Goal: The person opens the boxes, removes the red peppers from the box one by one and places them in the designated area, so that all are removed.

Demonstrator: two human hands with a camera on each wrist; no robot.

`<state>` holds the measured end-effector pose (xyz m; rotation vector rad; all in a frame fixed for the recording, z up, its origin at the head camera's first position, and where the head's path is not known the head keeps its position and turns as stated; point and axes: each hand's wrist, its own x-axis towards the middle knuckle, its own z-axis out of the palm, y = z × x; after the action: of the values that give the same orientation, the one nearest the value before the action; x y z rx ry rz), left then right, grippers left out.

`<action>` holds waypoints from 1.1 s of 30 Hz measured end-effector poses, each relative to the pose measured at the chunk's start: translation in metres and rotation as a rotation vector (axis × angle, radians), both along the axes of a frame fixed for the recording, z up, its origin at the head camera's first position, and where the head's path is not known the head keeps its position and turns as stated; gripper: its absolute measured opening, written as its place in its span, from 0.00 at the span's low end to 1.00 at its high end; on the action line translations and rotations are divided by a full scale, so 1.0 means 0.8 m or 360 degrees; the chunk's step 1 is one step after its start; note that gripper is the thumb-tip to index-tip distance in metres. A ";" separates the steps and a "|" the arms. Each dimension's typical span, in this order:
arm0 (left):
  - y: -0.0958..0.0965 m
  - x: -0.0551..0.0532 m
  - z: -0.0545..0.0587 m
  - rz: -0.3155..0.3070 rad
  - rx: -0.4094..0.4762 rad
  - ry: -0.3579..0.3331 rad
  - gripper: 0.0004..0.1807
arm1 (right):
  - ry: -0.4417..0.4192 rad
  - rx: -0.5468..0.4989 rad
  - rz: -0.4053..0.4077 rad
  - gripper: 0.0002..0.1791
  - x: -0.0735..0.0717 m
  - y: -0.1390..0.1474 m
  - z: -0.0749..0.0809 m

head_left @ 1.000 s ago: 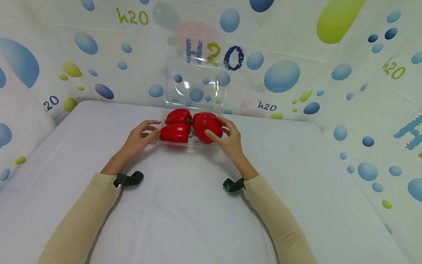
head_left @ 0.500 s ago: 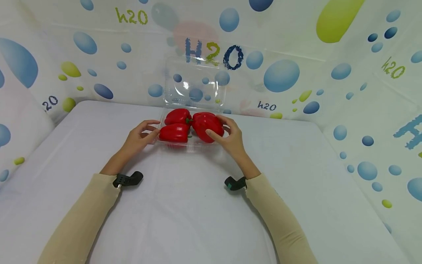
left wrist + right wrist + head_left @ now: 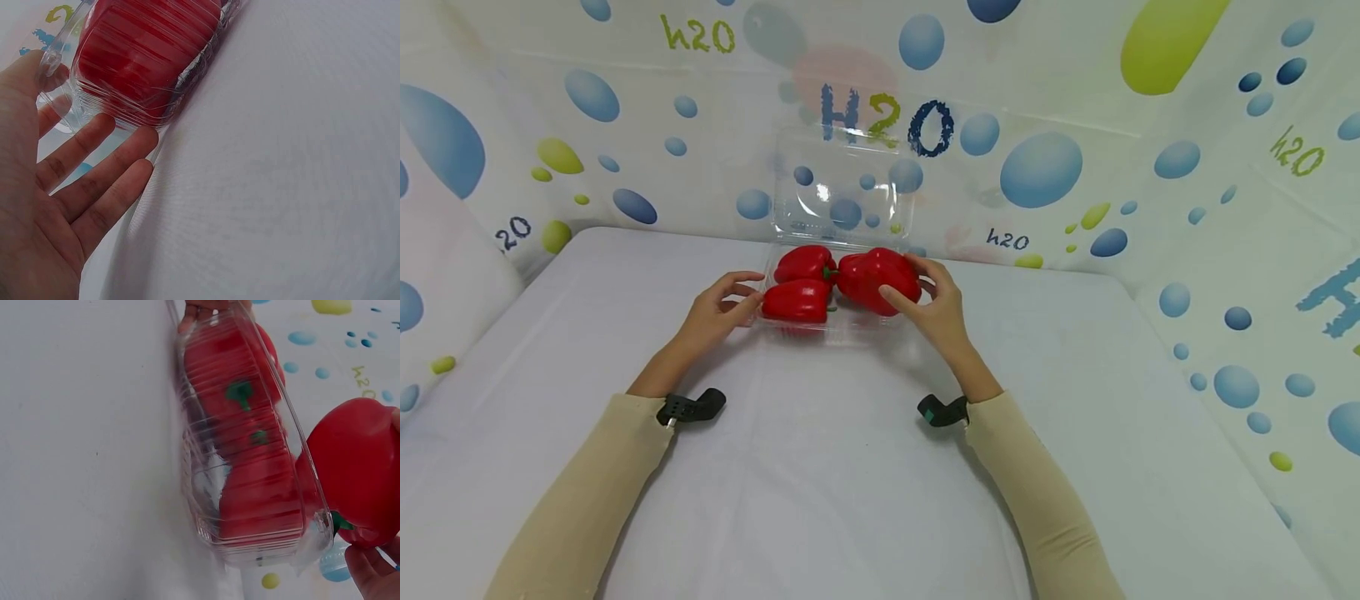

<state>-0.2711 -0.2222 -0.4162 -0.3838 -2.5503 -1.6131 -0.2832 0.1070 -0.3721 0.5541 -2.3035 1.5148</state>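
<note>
A person's right hand [image 3: 934, 310] grips a red bell pepper [image 3: 877, 279] with curled fingers, holding it just above the right end of a clear plastic clamshell container [image 3: 842, 327] on a white counter [image 3: 820, 467]. The left hand [image 3: 713, 314], fingers relaxed and straight, touches the container's left end, where two more peppers [image 3: 797, 287] lie.

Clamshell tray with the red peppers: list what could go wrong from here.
The light clamshell tray might tip or slide as the right hand lifts its red pepper; the left hand only touches one end. The lifted pepper may nudge the two peppers alongside. The upright lid could drop shut.
</note>
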 end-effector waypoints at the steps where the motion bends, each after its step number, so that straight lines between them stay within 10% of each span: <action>1: 0.000 0.000 0.000 0.0002 -0.0002 -0.0002 0.26 | 0.0001 0.0001 -0.0005 0.34 0.000 0.001 0.000; 22: 0.000 -0.001 -0.001 -0.0006 -0.0021 -0.0015 0.25 | -0.0020 -0.0057 -0.0058 0.34 -0.007 0.022 0.006; 33: 0.015 0.029 0.039 -0.0040 0.0018 -0.0008 0.24 | -0.0067 -0.0096 -0.0115 0.35 -0.011 0.034 0.008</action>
<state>-0.2477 -0.2106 -0.3852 -0.4130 -2.5486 -1.6383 -0.2920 0.1339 -0.3658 0.4222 -2.2749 1.5699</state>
